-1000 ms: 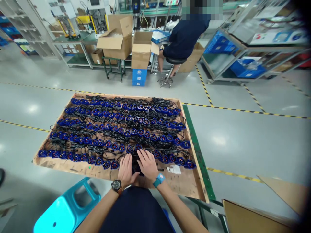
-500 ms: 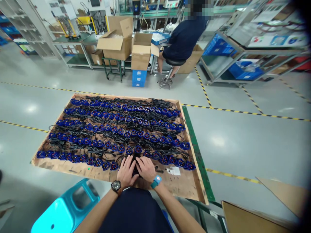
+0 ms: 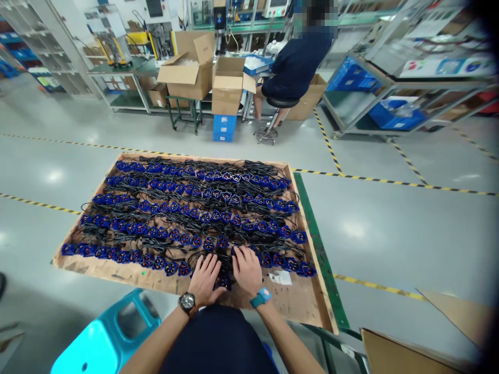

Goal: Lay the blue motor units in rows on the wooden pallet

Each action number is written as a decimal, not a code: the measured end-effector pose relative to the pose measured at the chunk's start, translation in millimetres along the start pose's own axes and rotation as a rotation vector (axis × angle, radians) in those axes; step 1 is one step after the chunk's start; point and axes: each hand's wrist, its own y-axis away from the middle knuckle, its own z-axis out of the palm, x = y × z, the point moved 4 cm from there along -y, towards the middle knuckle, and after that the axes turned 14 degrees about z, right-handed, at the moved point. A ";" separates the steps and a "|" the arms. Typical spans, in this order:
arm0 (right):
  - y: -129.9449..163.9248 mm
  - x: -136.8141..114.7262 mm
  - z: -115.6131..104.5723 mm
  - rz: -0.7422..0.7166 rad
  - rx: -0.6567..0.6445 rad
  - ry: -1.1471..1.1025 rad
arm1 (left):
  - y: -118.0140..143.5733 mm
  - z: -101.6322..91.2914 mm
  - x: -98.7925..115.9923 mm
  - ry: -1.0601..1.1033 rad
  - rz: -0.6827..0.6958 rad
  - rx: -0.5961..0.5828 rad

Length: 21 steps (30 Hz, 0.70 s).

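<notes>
Rows of blue round housings (image 3: 184, 209) with coloured insides and bundled black cables (image 3: 163, 242) lie in a shallow wooden tray (image 3: 278, 304). At its near edge my left hand (image 3: 205, 280) rests palm down, fingers stretched forward, its thumb beside a loose blue housing (image 3: 225, 282). My right hand (image 3: 248, 271) lies across the right part of the nearest row, fingers out flat and covering some housings. Black cable runs between the two hands. What lies under the palms is hidden.
A white scrap of paper (image 3: 280, 277) lies in the tray at right. A turquoise stool (image 3: 93, 340) stands at lower left, cardboard (image 3: 405, 353) at lower right. Beyond the tray, a seated person (image 3: 300, 65) works near open cardboard boxes (image 3: 228, 96) and a cart (image 3: 351, 117).
My hands have parted: the right hand has moved to the right, over the row. The blue housing and cable between them are now uncovered. The left hand has shifted slightly.
</notes>
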 end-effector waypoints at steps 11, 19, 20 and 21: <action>-21.4 -32.3 13.8 -0.134 -0.125 0.034 | -5.0 2.7 1.0 -0.057 0.080 -0.003; -14.5 -8.9 6.9 -0.144 -0.102 -0.112 | 0.7 7.6 -3.1 -0.036 0.082 0.010; -9.6 -3.3 -0.1 -0.131 -0.069 -0.138 | 0.9 6.1 -2.9 -0.036 0.090 0.010; -3.0 2.5 -6.1 -0.126 -0.047 -0.159 | 0.9 4.4 -2.4 -0.036 0.104 0.009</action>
